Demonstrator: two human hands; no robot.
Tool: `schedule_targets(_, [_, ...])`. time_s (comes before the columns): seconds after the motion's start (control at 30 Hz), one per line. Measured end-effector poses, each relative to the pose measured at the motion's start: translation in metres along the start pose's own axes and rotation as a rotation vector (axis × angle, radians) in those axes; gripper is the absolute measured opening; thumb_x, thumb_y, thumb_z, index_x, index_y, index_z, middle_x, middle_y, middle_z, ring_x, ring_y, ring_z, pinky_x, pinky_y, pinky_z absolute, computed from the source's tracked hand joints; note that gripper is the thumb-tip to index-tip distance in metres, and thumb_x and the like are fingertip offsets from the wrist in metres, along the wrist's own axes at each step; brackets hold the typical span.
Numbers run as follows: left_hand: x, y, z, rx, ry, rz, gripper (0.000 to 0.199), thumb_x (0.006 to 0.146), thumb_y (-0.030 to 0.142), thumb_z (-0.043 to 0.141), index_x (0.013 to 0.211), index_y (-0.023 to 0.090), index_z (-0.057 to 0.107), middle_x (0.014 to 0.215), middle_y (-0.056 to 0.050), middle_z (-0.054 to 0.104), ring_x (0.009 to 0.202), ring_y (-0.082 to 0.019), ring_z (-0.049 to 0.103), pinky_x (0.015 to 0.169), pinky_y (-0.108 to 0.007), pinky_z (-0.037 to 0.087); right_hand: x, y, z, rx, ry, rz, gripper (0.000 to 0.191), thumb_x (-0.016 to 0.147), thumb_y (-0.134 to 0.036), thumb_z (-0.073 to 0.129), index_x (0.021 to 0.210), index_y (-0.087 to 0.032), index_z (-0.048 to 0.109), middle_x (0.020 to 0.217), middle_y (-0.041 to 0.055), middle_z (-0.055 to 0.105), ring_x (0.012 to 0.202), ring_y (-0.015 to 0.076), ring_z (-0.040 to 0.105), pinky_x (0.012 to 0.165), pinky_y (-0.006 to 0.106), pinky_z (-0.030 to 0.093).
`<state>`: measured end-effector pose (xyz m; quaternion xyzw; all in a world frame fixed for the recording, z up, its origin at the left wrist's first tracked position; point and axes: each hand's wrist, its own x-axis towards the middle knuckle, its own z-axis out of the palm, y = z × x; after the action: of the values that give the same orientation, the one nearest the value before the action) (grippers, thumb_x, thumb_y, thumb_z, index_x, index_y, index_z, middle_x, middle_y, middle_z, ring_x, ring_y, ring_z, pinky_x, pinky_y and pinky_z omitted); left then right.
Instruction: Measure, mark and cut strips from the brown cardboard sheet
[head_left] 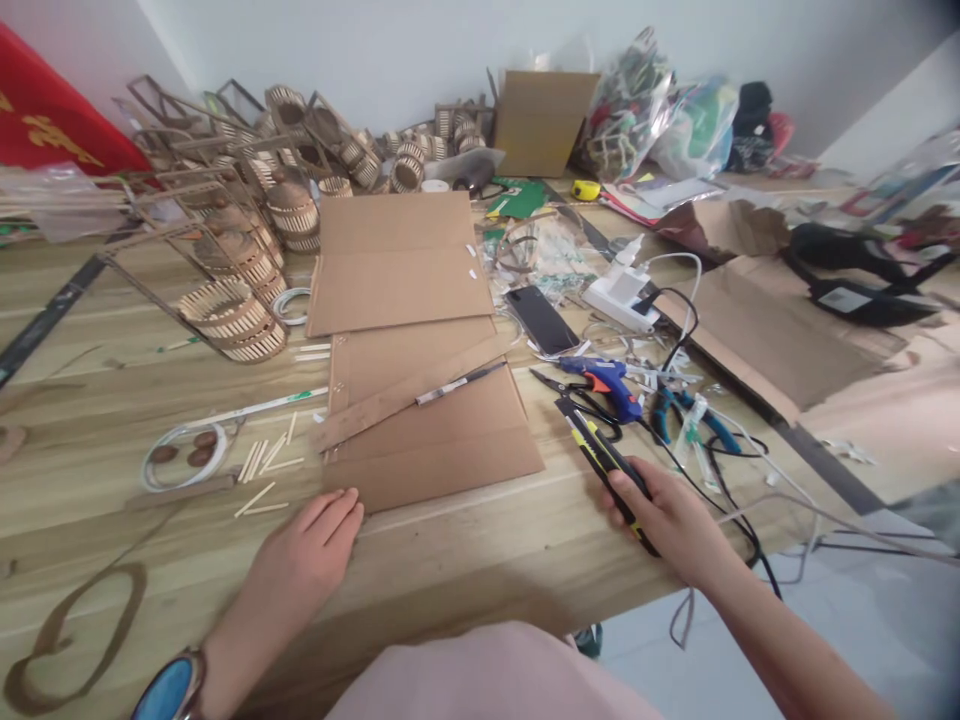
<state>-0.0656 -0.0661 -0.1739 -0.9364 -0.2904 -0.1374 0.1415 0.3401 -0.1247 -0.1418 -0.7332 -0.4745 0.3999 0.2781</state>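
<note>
My right hand (656, 510) is wrapped round a black and yellow utility knife (604, 465), at the right near the table's front edge. My left hand (319, 540) rests on the wood with its fingers close together, the tips touching the lower left corner of a cardboard sheet (435, 440). A second cardboard piece (397, 260) overlaps that sheet's far part. Across the sheet lie a flat brown strip (375, 405) and a dark pen with a pale label (457, 385). Nothing shows in my left hand, which lies flat.
A blue glue gun (615, 385), blue-handled pliers (701, 420) and a phone (541, 320) lie right of the cardboard, among cables and a white power strip (621, 300). Small sticks (259, 460) and a coiled white ring (154, 480) are left. Woven baskets (232, 315) stand behind.
</note>
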Motion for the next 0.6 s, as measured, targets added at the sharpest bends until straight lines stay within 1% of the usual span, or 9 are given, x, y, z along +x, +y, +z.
schedule_targets(0.1, [0.001,0.001,0.000,0.004,0.003,0.005,0.036,0.090,0.001,0.039,0.097,0.012,0.073,0.103,-0.013,0.073,0.094,-0.023,0.064,0.086,-0.035,0.051,0.001,-0.002,-0.001,0.070,-0.027,0.066,0.057,0.074,-0.080,0.052,0.071,-0.023,0.051,0.062,-0.0007,0.058,0.048,0.0117,0.052,0.042,0.025,0.044])
schedule_targets(0.23, [0.000,0.002,-0.001,0.056,0.006,0.040,0.038,0.090,0.000,0.038,0.093,0.012,0.073,0.100,-0.011,0.074,0.092,-0.023,0.064,0.086,-0.035,0.051,0.003,-0.002,-0.003,0.089,-0.058,0.116,0.060,0.071,-0.082,0.054,0.066,-0.022,0.051,0.055,-0.0018,0.055,0.044,0.0103,0.049,0.041,0.024,0.043])
schedule_targets(0.33, [0.003,0.001,-0.003,0.087,-0.022,0.044,0.040,0.090,-0.002,0.035,0.092,0.012,0.073,0.098,-0.011,0.075,0.089,-0.023,0.066,0.082,-0.036,0.052,0.004,0.000,-0.003,0.113,-0.066,0.135,0.062,0.069,-0.083,0.054,0.064,-0.022,0.050,0.053,-0.0023,0.054,0.043,0.0095,0.048,0.040,0.023,0.041])
schedule_targets(0.43, [0.019,0.005,-0.013,0.097,-0.092,-0.009,0.041,0.089,-0.004,0.035,0.096,0.011,0.073,0.097,-0.010,0.075,0.086,-0.023,0.068,0.074,-0.035,0.054,0.005,0.002,-0.001,0.143,-0.056,0.152,0.064,0.066,-0.085,0.055,0.065,-0.021,0.051,0.055,-0.0021,0.056,0.043,0.0090,0.047,0.040,0.022,0.040])
schedule_targets(0.47, [0.027,0.009,-0.019,0.091,-0.073,-0.008,0.040,0.089,-0.004,0.036,0.098,0.012,0.072,0.097,-0.009,0.075,0.086,-0.023,0.068,0.073,-0.035,0.055,0.006,0.003,-0.001,0.150,-0.053,0.154,0.065,0.066,-0.086,0.055,0.066,-0.021,0.051,0.056,-0.0020,0.056,0.043,0.0089,0.047,0.039,0.022,0.040])
schedule_targets(0.5, [0.037,0.014,-0.025,0.076,-0.019,0.009,0.040,0.090,-0.003,0.035,0.104,0.011,0.071,0.103,-0.010,0.075,0.092,-0.024,0.068,0.078,-0.036,0.055,0.007,0.004,-0.001,0.151,-0.054,0.151,0.065,0.067,-0.085,0.055,0.066,-0.021,0.051,0.057,-0.0017,0.057,0.043,0.0089,0.048,0.040,0.022,0.040])
schedule_targets(0.53, [0.048,0.021,-0.032,0.051,0.037,0.024,0.041,0.091,-0.002,0.034,0.114,0.009,0.067,0.115,-0.012,0.072,0.105,-0.026,0.066,0.086,-0.038,0.054,0.007,0.005,0.000,0.148,-0.058,0.141,0.064,0.068,-0.085,0.055,0.067,-0.020,0.052,0.057,-0.0013,0.058,0.043,0.0088,0.048,0.041,0.022,0.040])
schedule_targets(0.57, [0.058,0.029,-0.038,0.009,0.070,0.081,0.042,0.093,0.000,0.035,0.123,0.008,0.062,0.125,-0.013,0.067,0.116,-0.027,0.061,0.094,-0.040,0.052,0.008,0.005,0.000,0.141,-0.067,0.129,0.063,0.069,-0.084,0.055,0.067,-0.020,0.052,0.057,-0.0009,0.059,0.043,0.0089,0.049,0.042,0.023,0.041])
schedule_targets(0.6, [0.067,0.038,-0.043,-0.046,0.084,0.130,0.042,0.095,0.004,0.035,0.131,0.010,0.056,0.134,-0.013,0.062,0.125,-0.027,0.056,0.101,-0.041,0.049,0.009,0.005,0.000,0.136,-0.076,0.119,0.063,0.070,-0.083,0.055,0.068,-0.020,0.052,0.058,-0.0005,0.060,0.043,0.0091,0.049,0.043,0.023,0.042])
